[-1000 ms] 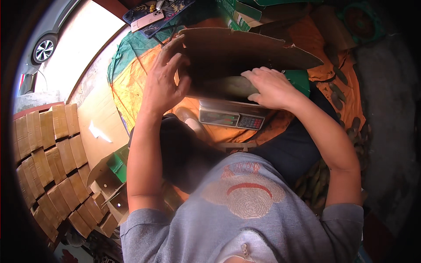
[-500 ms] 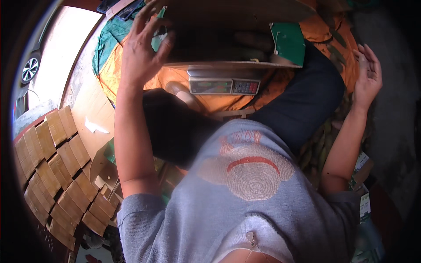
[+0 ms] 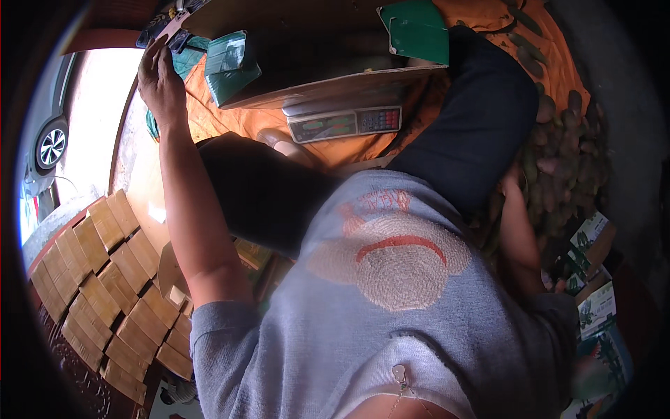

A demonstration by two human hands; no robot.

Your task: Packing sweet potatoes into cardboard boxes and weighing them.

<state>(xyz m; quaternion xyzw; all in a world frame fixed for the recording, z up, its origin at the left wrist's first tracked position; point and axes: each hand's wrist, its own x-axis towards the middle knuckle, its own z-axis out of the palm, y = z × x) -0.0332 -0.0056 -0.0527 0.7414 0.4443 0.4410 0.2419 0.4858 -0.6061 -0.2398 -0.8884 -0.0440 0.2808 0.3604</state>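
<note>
My left hand [image 3: 162,84] is raised beside the left end of an open cardboard box [image 3: 328,89]. Its fingers stretch upward, apart from the box, and nothing shows in them. The box has green flaps [image 3: 232,66] and sits on a digital scale [image 3: 345,126] with a keypad. Shadow hides most of its inside. On the other side, my right hand [image 3: 513,180] reaches down past my right thigh, at the edge of a pile of oblong brownish-green produce [image 3: 562,164]. My leg and the shade hide its fingers, so what it touches cannot be made out.
Rows of small cardboard boxes [image 3: 105,279] stand at the left. An orange sheet [image 3: 202,105] lies under the scale, and more oblong pieces [image 3: 528,49] rest on it at the far right. Printed cartons [image 3: 597,307] stand by my right elbow. A car wheel [image 3: 51,145] shows outside.
My left hand has come off the box and moved left. My right hand has dropped from the air to the produce pile. The box's left green flap now shows fully.
</note>
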